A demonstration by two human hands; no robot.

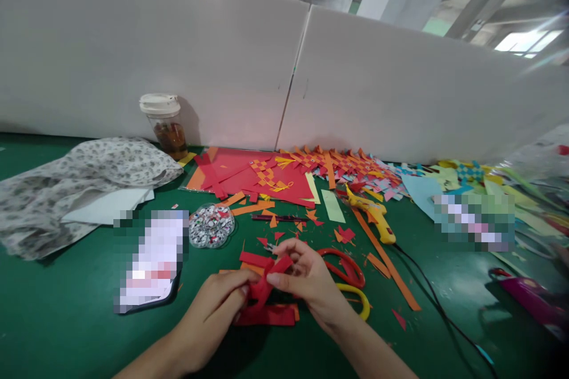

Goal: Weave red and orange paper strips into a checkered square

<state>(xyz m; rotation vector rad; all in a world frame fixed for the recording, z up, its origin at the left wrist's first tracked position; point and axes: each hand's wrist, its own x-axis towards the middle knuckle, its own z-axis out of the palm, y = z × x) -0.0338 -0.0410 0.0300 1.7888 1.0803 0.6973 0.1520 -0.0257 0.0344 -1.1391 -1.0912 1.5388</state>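
Red paper strips (262, 290) are held in front of me by both hands, folded over one another, with some orange strips under them. My left hand (224, 296) pinches the strips from the left side. On the other side my right hand (306, 281) grips an upright red strip between thumb and fingers. Scissors with a red handle (361, 275) and a yellow handle (365, 303) lie just beyond my right hand, partly covered by it. Left of the hands sits a round clear case of googly eyes (211, 225).
A yellow glue gun (373, 213) with a black cord lies to the right. Woven red-and-orange paper pieces (333, 166) pile at the back. A phone (153, 260), a patterned cloth (111, 160) and a lidded cup (164, 127) stand left. A white partition (200, 59) closes the back.
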